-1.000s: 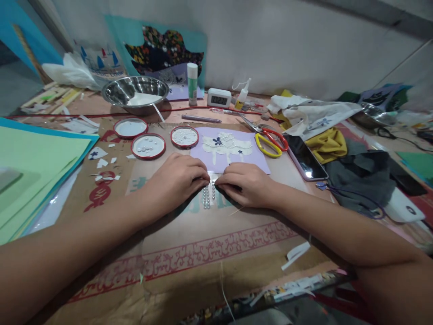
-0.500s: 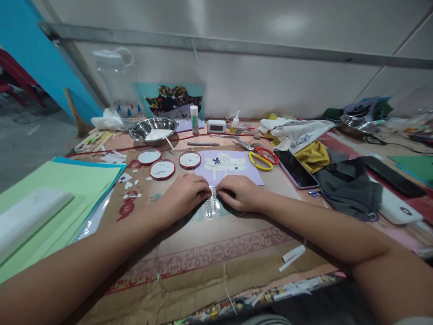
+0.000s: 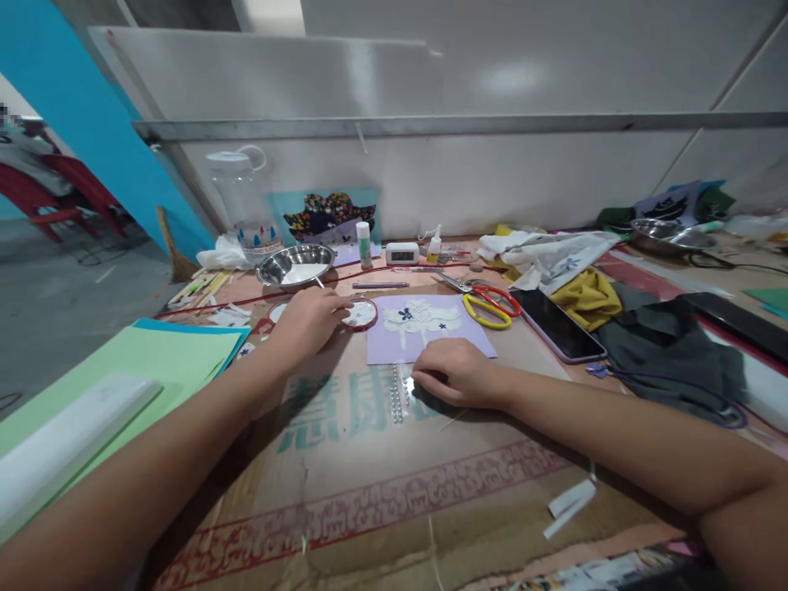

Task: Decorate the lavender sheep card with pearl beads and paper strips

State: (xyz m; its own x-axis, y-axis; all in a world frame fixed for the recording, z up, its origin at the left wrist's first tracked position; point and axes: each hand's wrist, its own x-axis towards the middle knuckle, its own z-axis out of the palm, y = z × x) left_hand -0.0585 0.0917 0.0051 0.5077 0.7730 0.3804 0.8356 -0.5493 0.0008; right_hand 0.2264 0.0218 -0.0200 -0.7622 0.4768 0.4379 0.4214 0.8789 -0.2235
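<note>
My left hand (image 3: pixel 311 318) reaches forward over the red-rimmed lids, its fingers curled at the lid of small white beads (image 3: pixel 362 313); what it holds, if anything, is hidden. On the cardboard, my right hand (image 3: pixel 454 373) lies with fingers bent, its fingertips pressing the edge of a strip of pearl beads (image 3: pixel 397 396). Just beyond lies a purple card (image 3: pixel 431 336) with a white beaded shape and small blue flowers on it.
Yellow and red scissors (image 3: pixel 489 304), a phone (image 3: pixel 558 323), cloths (image 3: pixel 671 353), a steel bowl (image 3: pixel 296 267), a glue stick (image 3: pixel 364 244), a small clock (image 3: pixel 402 253) and a clear jug (image 3: pixel 241 197) crowd the back. Green paper sheets (image 3: pixel 116 386) lie at left.
My left hand left the bead strip and moved forward-left to the bead lids. My right hand stayed on the strip. The camera tilted up, showing more wall.
</note>
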